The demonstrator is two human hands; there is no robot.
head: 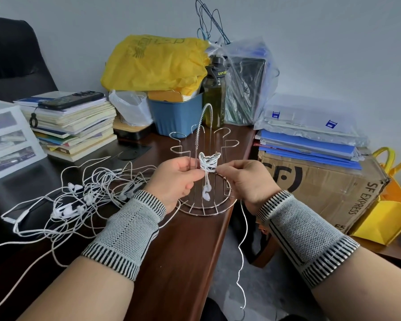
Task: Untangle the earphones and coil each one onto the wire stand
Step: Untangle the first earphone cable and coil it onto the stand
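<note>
The person is winding one earphone cable onto the wire stand (pixel 206 181), which is standing at the edge of the worktop (pixel 183 251). A white coil (pixel 208 163) is already sitting around a front post of the stand, and its two earbuds (pixel 206 192) are hanging just below it. The left hand (pixel 174 179), on the left side of the stand, is curling its fingers around the posts beside the coil. The right hand (pixel 245 181), on the right side of the stand, is pinching the cable at the coil, and the loose tail (pixel 242 251) is dropping down past the worktop edge. I think this first earphone is almost finished. Left of the stand, a tangled pile of earphones (pixel 79 200) is still waiting, so most of the work remains.
</note>
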